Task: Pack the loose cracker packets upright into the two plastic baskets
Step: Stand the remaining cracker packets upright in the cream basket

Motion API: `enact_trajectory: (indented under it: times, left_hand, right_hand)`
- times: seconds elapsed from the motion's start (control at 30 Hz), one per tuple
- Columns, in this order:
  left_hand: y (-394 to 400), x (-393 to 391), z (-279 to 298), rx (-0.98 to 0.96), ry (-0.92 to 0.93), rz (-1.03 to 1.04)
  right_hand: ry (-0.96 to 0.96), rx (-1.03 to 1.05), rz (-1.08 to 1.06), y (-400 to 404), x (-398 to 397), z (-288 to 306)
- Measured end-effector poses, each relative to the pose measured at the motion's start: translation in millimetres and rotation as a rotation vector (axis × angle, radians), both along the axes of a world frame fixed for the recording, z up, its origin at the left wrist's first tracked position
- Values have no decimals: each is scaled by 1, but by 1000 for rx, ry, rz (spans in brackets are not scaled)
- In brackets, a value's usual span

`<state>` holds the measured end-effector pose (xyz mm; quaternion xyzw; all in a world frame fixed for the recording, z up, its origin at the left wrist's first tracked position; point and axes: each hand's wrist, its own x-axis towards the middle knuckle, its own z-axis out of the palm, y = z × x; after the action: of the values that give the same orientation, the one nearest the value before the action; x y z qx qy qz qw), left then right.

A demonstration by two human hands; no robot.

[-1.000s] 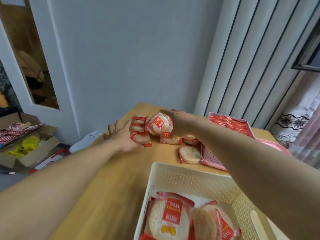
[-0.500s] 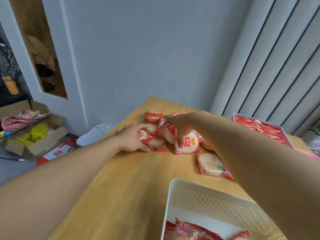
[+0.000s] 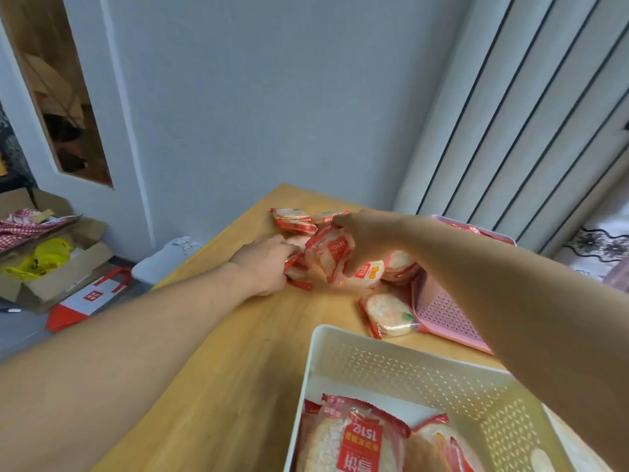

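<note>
Both hands have pulled the cracker packets [image 3: 328,258] into one bunch now.
Right hand [image 3: 366,240] curls over them; left hand [image 3: 263,264] presses their side, fingers hidden. White basket [image 3: 401,366] holds a few, pink basket [image 3: 446,311] some; loose packet [image 3: 388,315] waits.
</note>
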<state>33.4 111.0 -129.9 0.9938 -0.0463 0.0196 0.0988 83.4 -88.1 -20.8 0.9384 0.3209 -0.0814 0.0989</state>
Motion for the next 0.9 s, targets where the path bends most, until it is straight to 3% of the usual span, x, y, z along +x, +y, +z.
enact_trajectory:
  times: [0.13,0.23,0.33,0.4,0.57,0.63,0.77,0.9]
  left_hand:
    - [-9,-8,-4,18,-62,5]
    - [-7,-19,-6,-60,-125,29]
    - [-16,-39,0,-73,-172,16]
    - [-22,-50,3,-49,-165,24]
    - [-35,-72,14,-21,-208,72]
    - [-38,-80,23,-66,-251,96]
    - [-44,-93,55,-262,-379,170]
    - [-59,-107,105,-568,-467,134]
  right_hand:
    - [31,224,-54,-38,-38,52]
    - [255,370,-63,-62,-75,88]
    - [596,329,-68,-82,-125,108]
    - [705,213,0,-89,-153,105]
    - [441,-174,145,-93,-198,68]
    - [433,-243,147,-96,-207,55]
    - [504,-115,60,-108,-207,65]
    - [246,86,-53,-127,-185,88]
